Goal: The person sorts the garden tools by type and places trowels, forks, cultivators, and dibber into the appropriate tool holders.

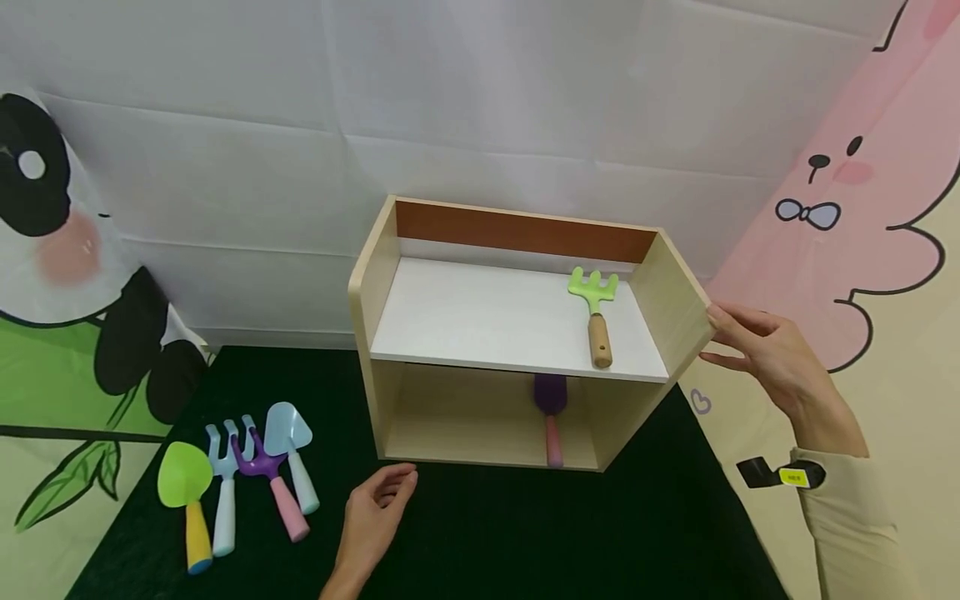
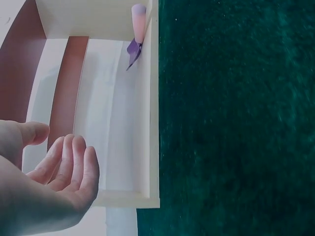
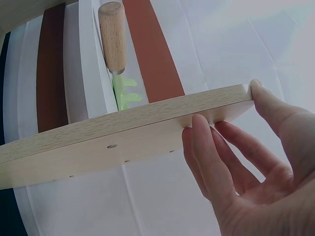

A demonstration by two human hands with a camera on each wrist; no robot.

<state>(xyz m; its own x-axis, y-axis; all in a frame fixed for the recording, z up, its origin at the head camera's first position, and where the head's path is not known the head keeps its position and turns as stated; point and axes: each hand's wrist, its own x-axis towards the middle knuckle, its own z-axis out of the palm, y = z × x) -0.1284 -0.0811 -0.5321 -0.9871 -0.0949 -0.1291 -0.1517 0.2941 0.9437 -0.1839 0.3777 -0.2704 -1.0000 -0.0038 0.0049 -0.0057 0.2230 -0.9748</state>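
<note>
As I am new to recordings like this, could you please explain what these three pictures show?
A person works here with bare hands, no machine. The widest picture comes from a head camera, looking forward and down; the others, from the left and right wrists. A pale wooden two-tier shelf stands on a dark green surface. On its white upper board lies a green three-pronged fork with a wooden handle; below is a purple trowel with a pink handle. Left of the shelf lie a green trowel with a yellow handle, a pale blue fork, a purple fork with a pink handle and a pale blue trowel. The right hand has its grip on the shelf's side panel; the left hand holds nothing.
</note>
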